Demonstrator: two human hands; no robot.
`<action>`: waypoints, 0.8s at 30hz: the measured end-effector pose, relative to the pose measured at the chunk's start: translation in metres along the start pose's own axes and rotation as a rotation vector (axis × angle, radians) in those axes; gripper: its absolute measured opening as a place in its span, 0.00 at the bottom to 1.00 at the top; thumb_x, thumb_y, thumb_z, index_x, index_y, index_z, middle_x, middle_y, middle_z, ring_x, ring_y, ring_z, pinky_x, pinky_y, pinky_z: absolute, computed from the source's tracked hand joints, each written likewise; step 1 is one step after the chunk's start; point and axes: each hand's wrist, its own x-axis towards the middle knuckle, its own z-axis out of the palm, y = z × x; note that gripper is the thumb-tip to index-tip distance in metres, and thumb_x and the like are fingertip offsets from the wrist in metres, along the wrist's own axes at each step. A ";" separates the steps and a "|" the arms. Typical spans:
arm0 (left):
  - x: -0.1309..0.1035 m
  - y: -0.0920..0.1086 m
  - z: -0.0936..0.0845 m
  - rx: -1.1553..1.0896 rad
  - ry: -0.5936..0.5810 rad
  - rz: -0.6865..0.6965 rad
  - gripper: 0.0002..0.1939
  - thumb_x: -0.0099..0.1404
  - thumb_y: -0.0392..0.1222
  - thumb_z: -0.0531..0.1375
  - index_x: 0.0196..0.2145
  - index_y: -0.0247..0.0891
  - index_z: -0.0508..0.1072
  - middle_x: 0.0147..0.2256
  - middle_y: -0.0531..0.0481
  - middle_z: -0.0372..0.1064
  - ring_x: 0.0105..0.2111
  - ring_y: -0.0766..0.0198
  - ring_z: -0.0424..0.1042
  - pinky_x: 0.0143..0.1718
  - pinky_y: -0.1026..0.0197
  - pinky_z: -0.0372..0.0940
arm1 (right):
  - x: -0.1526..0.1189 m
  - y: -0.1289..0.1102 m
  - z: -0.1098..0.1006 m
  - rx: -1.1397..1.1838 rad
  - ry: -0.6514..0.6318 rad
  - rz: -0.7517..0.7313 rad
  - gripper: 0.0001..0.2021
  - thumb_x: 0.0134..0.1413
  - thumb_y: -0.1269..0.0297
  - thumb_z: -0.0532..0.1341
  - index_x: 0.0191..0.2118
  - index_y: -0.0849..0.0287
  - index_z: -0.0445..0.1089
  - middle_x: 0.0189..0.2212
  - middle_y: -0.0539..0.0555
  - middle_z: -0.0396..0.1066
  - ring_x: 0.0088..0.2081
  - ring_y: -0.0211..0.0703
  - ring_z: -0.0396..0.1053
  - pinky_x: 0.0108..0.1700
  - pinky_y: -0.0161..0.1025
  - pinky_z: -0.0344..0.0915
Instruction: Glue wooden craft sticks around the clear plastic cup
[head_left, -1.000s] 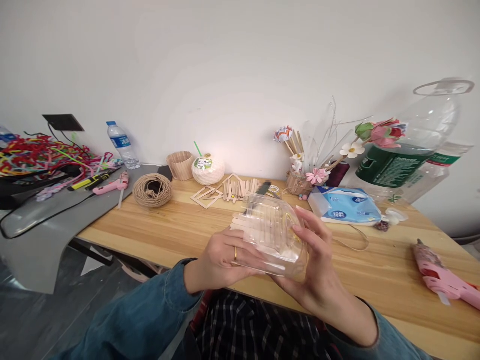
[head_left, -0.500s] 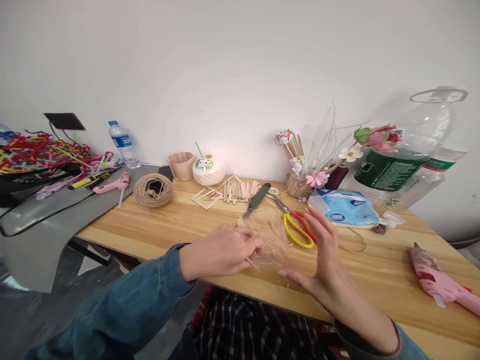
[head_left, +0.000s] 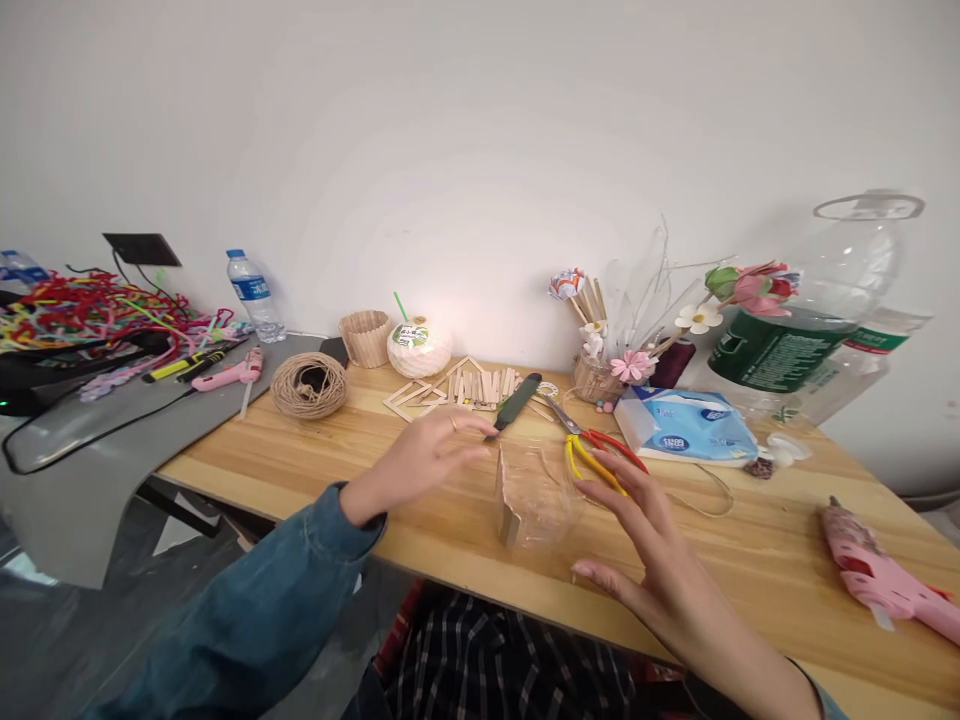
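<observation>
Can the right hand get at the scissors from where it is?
Likely yes: the right hand looks empty and open, its fingers close to the scissors in this view. The clear plastic container sits beside the yellow handle, but the red handle looks mostly free.

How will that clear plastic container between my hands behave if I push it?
The clear plastic container is probably light, since its see-through walls look thin. Those thin walls may also flex under a firm push. It would likely slide easily across the wooden table, whose top looks flat and smooth.
</observation>
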 end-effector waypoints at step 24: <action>0.054 -0.095 0.052 0.492 -0.115 -0.021 0.09 0.65 0.37 0.54 0.36 0.37 0.76 0.34 0.44 0.74 0.39 0.60 0.71 0.41 0.61 0.63 | 0.006 0.005 0.002 -0.029 -0.036 -0.024 0.15 0.58 0.61 0.56 0.50 0.53 0.63 0.55 0.60 0.59 0.58 0.51 0.58 0.51 0.51 0.67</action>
